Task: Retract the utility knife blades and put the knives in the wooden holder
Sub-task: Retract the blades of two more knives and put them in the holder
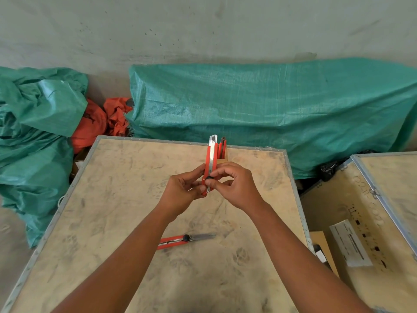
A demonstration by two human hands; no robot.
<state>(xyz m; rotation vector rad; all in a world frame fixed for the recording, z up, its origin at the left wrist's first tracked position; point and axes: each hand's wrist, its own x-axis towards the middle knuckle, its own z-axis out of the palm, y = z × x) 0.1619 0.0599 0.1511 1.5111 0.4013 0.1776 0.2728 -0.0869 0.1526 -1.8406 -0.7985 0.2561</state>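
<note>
- Green tarpaulins (270,114) fill the upper frame, behind a plywood crate top (126,199).
- Centre frame, left hand (182,193) and right hand (234,186) pinch an upright red knife (210,163), blade tip out.
- Wooden holder (223,155) just behind holds knives.
- Second knife (180,240) lies lower centre, blade extended.

Two bare forearms, left grip (184,192) and right grip (234,186) ungloved, sleeveless.

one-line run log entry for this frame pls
left hand: grips held knife | right hand: on slider knob | blade: out | second knife: on table, blade out | wooden holder: holds knives
</note>
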